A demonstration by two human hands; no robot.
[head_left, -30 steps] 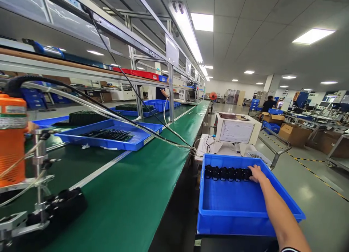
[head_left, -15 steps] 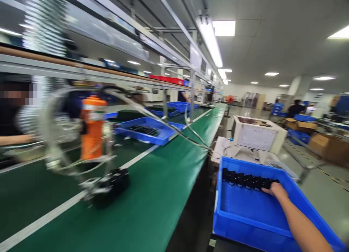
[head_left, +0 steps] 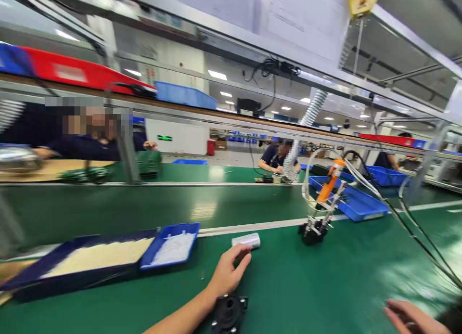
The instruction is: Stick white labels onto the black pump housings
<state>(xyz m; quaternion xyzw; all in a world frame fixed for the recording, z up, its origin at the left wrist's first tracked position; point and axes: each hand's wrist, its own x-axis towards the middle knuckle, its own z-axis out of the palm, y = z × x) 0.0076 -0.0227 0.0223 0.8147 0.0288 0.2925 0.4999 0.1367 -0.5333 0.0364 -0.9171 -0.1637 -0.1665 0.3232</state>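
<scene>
My left hand [head_left: 231, 269] reaches over the green work surface with thumb and fingers apart. Its fingertips are at the near side of a white cylinder [head_left: 249, 240] lying on its side; whether they touch it I cannot tell. Below that wrist is a black round part [head_left: 230, 314] with screws around its rim, cut off by the bottom edge. At the lower right, partly out of view, my right hand [head_left: 411, 317] has its fingers apart. I make out nothing held in it.
An orange tool on a metal stand [head_left: 327, 187] stands right of centre, with hoses and cables. On the left are a dark tray [head_left: 83, 278] with a pale layer and a blue tray [head_left: 144, 266] with white pieces. Co-workers sit across the line, beneath an overhead shelf [head_left: 231, 116].
The view has swung left, away from the blue bin. My right hand has left the row of black parts there, and my left hand has come into view by the white cylinder.
</scene>
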